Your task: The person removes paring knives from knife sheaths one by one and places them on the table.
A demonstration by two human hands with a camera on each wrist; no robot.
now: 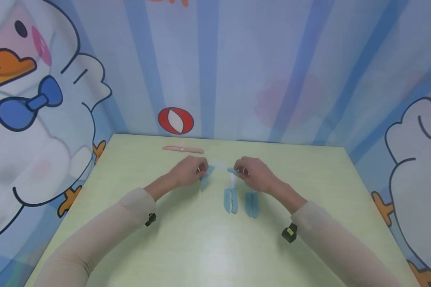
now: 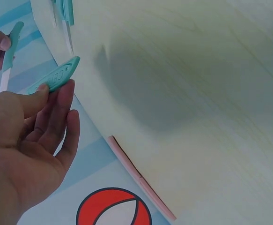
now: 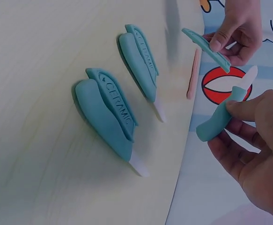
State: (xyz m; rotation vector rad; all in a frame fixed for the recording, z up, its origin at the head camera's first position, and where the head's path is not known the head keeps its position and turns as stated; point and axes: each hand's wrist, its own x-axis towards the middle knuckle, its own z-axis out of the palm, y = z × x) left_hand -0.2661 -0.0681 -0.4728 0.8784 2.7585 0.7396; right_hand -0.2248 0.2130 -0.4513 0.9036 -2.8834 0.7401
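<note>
My left hand [image 1: 188, 171] pinches a teal knife sheath [image 2: 62, 75] with raised lettering between thumb and fingers. In my right hand [image 1: 258, 174], thumb and fingers grip the teal handle of a small ceramic knife [image 3: 219, 119]; its white blade is bare and points towards the left hand. Sheath and knife are apart, both held above the table. Below the right hand lie two more teal items, a nearer ceramic knife [image 3: 96, 110] and a farther ceramic knife [image 3: 137, 61], each with a lettered sheath alongside its handle and a white blade sticking out.
A pink, closed knife-like item [image 1: 183, 149] lies near the back edge of the pale yellow table [image 1: 158, 247]. Behind the table stands a blue striped backdrop [image 1: 233, 79] with cartoon birds and a red and white ball print.
</note>
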